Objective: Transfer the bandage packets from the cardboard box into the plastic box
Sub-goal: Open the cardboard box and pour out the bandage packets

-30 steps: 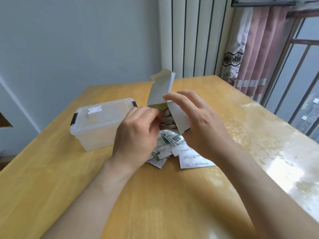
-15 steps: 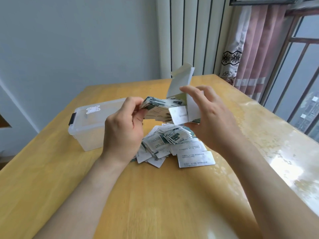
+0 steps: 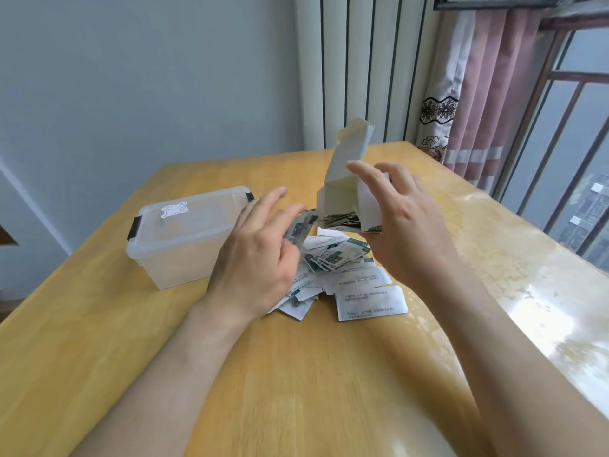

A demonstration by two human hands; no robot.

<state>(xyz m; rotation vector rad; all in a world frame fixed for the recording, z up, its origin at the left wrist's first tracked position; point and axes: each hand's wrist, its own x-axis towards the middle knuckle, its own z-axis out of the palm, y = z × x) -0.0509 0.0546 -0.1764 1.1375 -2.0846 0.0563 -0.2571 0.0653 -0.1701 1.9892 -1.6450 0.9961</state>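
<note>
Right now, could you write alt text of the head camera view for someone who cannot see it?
A person's right hand holds a tipped, open cardboard box above a pile of bandage packets on a wooden table, while the left hand hovers at its mouth, a blurred packet beside it. A lidded clear plastic box stands to the left.

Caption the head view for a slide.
Right hand holds the tilted cardboard box above spilled bandage packets, left hand at its mouth, plastic box lidded.

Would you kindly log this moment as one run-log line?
right hand: holds cardboard box | left hand: at blurred packet, grip unclear | pile: on table | plastic box: lid on
</note>
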